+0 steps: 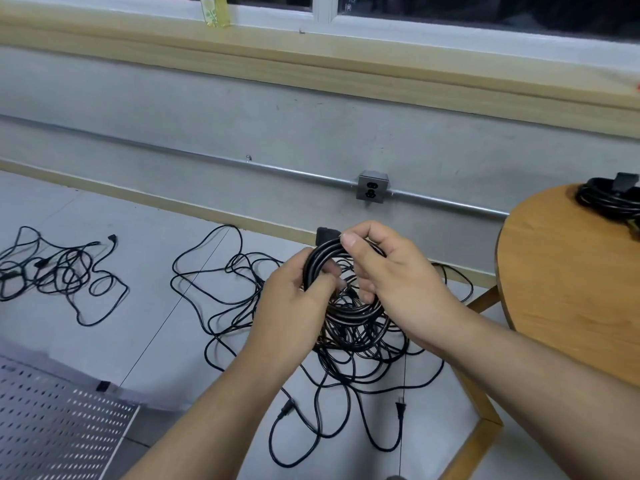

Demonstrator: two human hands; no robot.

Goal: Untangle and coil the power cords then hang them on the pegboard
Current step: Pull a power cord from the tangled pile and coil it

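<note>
Flat, even indoor light, moderately bright; window glass [485, 12] dark. Shadows faint on the floor [145, 306]. Small glints on pegboard [52, 427] and wall pipe [450, 202]. Sill [311, 64] lines bow toward edges. Left hand [294, 299] fingertips slightly smeared.

The left hand [294, 299] and right hand [391, 271] cover much of the coiled cord [346, 308] they grip, so where its ends lie cannot be told. Behind them, the middle of the large cord tangle [346, 362] is hidden. The pegboard [52, 427] is cut off by the left and bottom edges, and the small cord tangle [62, 271] by the left edge. The round wooden table [571, 271] and the cord bundle [602, 199] on it run off the right edge. A yellow object [214, 10] is cropped at the top.
</note>
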